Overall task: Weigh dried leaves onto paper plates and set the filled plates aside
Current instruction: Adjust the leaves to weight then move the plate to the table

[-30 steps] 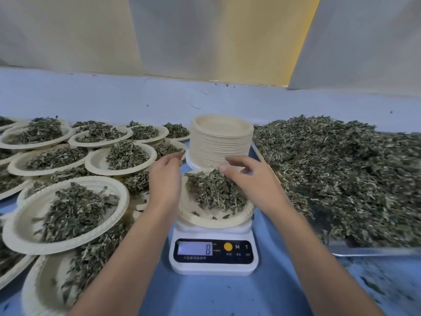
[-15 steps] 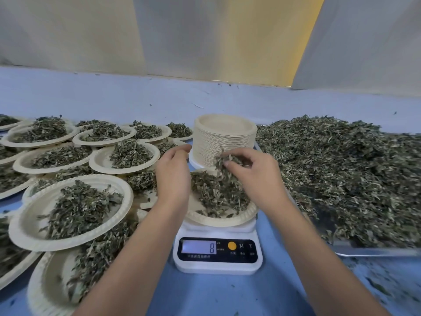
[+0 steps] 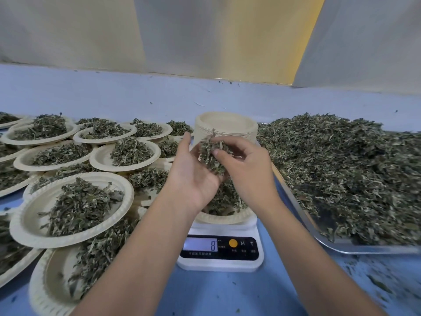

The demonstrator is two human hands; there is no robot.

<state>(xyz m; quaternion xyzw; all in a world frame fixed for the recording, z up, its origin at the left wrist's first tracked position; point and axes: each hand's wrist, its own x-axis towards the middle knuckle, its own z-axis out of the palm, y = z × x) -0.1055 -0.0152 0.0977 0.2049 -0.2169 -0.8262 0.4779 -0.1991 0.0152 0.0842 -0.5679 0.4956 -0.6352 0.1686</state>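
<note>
Right hand (image 3: 248, 169) pinches leaves (image 3: 213, 153) resting on left hand (image 3: 193, 174), above the plate (image 3: 225, 218).

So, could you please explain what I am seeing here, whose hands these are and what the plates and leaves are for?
No machine: a camera on a person's head looks down at their hands. The right hand pinches a clump of dried leaves against the open left hand, above a paper plate on a scale reading 8. Behind it stands a stack of empty plates; filled plates lie to the left, and a metal tray of loose leaves to the right, on a blue table.
</note>
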